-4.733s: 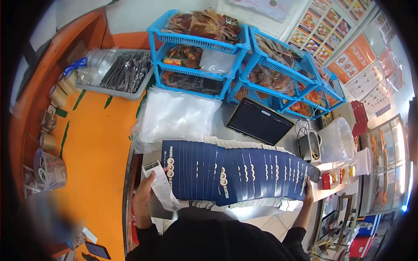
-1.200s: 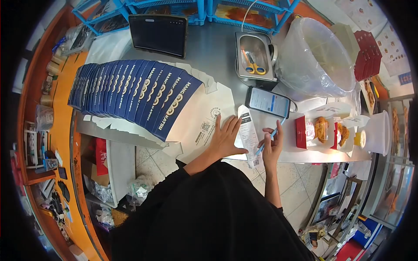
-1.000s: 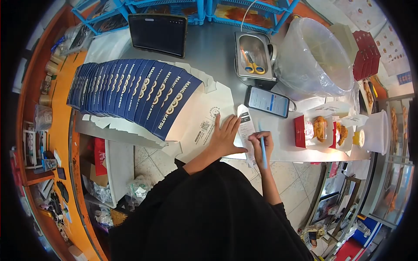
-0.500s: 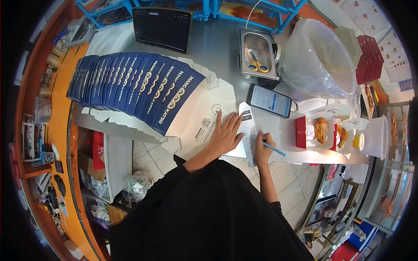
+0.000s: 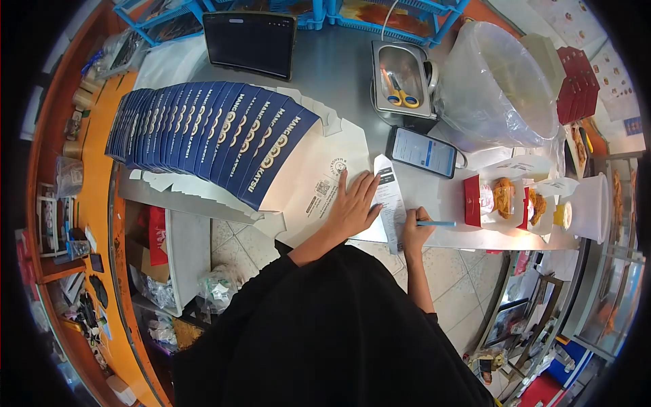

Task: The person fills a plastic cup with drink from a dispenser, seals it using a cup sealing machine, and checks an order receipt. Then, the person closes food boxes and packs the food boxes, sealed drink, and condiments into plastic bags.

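Observation:
My left hand lies flat with fingers spread, on the last cream-coloured flap of the fanned food cartons; its fingertips reach the edge of a long printed receipt. My right hand is closed round a blue pen at the receipt's right edge, with the pen's shaft pointing right. The pen tip is hidden by the fingers. Just above the receipt rests a phone with its screen lit.
Two red-and-white boxes of fried food stand right of my right hand, beside a white tub. Behind are a plastic-lined bin, a metal container with scissors, and a dark tablet. The steel counter's front edge lies close.
My right hand has shifted slightly right and down along the receipt, and the pen has turned from slanting downward to nearly level. My left hand stays in place on the carton.

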Available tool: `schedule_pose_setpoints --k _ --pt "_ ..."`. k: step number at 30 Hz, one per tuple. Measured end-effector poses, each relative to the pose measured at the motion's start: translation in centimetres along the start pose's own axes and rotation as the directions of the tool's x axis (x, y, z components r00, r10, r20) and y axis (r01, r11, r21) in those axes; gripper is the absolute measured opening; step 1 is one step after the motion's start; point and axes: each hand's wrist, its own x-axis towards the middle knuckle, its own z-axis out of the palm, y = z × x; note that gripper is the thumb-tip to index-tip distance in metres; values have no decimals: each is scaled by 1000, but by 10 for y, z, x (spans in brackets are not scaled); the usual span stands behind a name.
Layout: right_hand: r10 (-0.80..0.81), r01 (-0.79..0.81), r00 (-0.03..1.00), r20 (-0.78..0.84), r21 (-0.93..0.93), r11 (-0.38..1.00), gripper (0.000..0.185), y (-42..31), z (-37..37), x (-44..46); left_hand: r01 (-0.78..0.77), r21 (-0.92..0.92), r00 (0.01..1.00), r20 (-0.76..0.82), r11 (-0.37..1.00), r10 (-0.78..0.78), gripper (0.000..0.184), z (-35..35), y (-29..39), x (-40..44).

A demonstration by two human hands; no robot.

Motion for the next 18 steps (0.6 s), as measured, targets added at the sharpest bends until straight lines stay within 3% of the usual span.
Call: schedule_pose_setpoints --k 2,4,5,7,11,13,14,16,18 --pt "-23 24 998 -63 12 1000 36 -2 1 1 1 1 1000 5 1000 -1 54 0 -1 0" --pt "150 -137 988 -31 257 957 36 0 -3 4 4 -3 1000 10 1000 -4 56 1 0 0" --pt "149 -137 988 -28 256 957 36 2 -7 3 5 -1 1000 10 1000 -5 56 1 0 0" --pt "66 -86 991 116 172 981 36 5 -15 -5 9 1 1000 13 1000 -9 56 0 -1 0" --pt "-22 16 985 170 36 999 35 11 -16 -6 13 -1 1000 0 1000 -13 54 1 0 0" --pt "-95 110 931 352 -25 994 35 6 -17 -4 12 3 1000 -2 1000 -12 54 1 0 0" --pt "-92 107 932 351 -24 994 35 7 -15 -5 11 2 1000 -8 1000 -11 54 1 0 0" --pt "-76 59 986 148 114 992 37 10 -13 -6 8 -1 1000 -12 1000 -8 54 2 0 0" --pt "-51 43 986 162 56 998 36 16 -16 -7 5 9 1000 -20 1000 -5 53 2 1 0"
